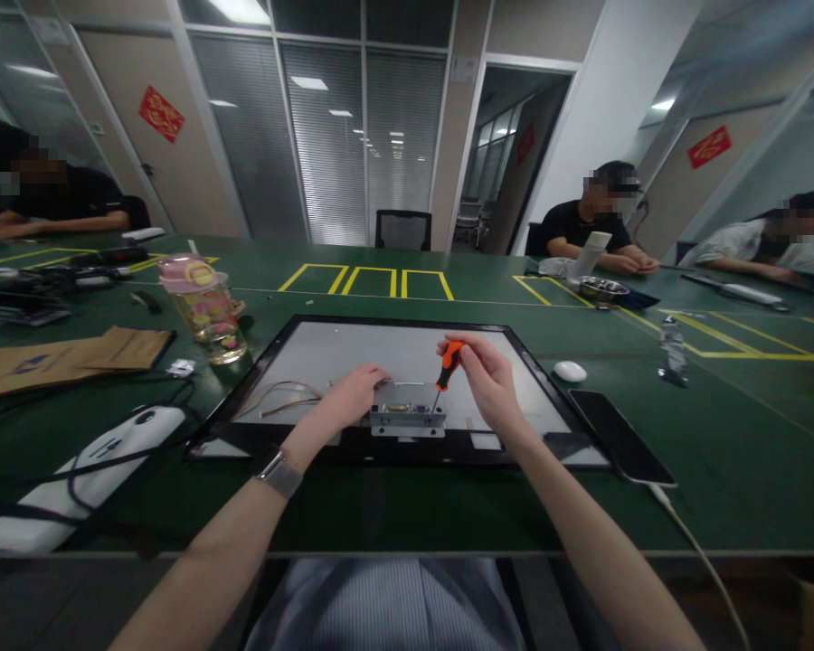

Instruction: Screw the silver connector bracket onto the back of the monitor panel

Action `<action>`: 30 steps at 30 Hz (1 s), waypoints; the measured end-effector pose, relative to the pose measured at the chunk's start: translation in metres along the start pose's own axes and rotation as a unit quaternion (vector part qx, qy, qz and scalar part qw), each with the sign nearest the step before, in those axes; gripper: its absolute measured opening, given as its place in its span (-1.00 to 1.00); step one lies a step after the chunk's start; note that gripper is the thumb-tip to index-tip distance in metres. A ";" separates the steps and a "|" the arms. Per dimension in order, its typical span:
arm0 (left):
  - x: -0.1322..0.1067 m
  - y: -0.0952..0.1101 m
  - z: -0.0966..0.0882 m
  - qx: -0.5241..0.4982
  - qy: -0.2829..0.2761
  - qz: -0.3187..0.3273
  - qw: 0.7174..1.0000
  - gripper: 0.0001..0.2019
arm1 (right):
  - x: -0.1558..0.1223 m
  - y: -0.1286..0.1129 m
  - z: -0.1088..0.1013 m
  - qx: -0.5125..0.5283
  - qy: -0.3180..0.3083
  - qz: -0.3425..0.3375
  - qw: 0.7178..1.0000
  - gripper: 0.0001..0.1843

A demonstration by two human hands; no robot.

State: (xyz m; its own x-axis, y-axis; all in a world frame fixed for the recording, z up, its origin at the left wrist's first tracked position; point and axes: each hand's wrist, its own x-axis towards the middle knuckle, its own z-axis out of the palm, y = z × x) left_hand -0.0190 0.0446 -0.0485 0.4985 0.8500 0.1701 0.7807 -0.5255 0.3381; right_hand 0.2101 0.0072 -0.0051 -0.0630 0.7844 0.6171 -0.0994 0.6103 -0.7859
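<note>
My right hand grips an orange and black screwdriver. Its shaft slants down to the right end of a metal bracket that carries several connector ports. At the bracket's left end is my left hand, fingers bent and close together; whatever they hold is hidden. Bracket and hands are over a flat white panel with a black frame, which looks like a display seen from its back. Thin coloured wires lie on the panel, left of my left hand.
A white power strip, a bottle with a pink lid and cardboard are on the left. Right of the panel lie a phone with a cable and a white case. Other people sit across the green table.
</note>
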 end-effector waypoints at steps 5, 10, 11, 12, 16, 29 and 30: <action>0.000 -0.001 0.001 -0.001 0.000 0.001 1.000 -0.56 | 0.000 0.000 -0.001 0.003 -0.012 0.007 1.000 -0.75; 0.001 -0.004 0.003 -0.001 0.000 -0.002 1.000 -0.57 | 0.000 -0.005 0.001 -0.036 0.001 0.000 0.999 -0.76; 0.001 -0.004 0.003 0.000 -0.002 -0.003 1.000 -0.57 | 0.000 -0.006 0.001 -0.039 0.005 -0.002 0.999 -0.78; 0.001 -0.004 0.003 0.000 -0.003 -0.004 1.000 -0.58 | 0.000 -0.006 0.002 -0.038 0.009 -0.005 0.999 -0.79; 0.002 -0.004 0.002 0.000 -0.006 -0.005 1.000 -0.57 | 0.000 -0.004 0.002 -0.030 0.032 -0.030 0.999 -0.88; 0.001 -0.002 0.002 0.001 -0.004 0.000 1.000 -0.55 | 0.000 -0.005 0.001 -0.043 0.006 -0.012 0.999 -0.79; 0.001 -0.001 0.002 -0.001 -0.003 -0.002 1.000 -0.55 | 0.000 -0.006 0.001 -0.056 0.012 -0.017 0.998 -0.81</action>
State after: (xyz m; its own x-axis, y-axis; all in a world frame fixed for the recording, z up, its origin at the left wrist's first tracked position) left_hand -0.0190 0.0461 -0.0504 0.4974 0.8521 0.1630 0.7822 -0.5218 0.3405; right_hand 0.2093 0.0037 -0.0004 -0.0372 0.7640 0.6441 0.0100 0.6448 -0.7643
